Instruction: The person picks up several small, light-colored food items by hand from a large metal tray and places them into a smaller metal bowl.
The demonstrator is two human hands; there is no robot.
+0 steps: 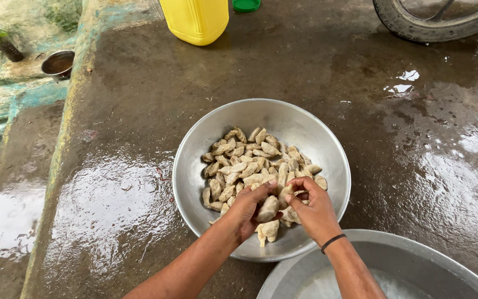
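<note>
- Head view: a wide metal bowl (261,119) sits on the wet concrete floor (139,111), holding a heap of pale, curved food pieces (250,163).
- The left hand (245,210) reaches into the near side of the bowl, its fingers curled round one of the pieces (268,209).
- The right hand (313,207), with a dark band at the wrist, is just beside it, fingers bent and touching the pieces at the heap's near edge; whether it grips one I cannot tell.
- A second metal basin (383,246) lies at the bottom right, under the right forearm.
- Farther off stand a yellow jerrycan (195,19), a green lid (246,5), a tyre (416,25) and a small steel cup (58,63).
</note>
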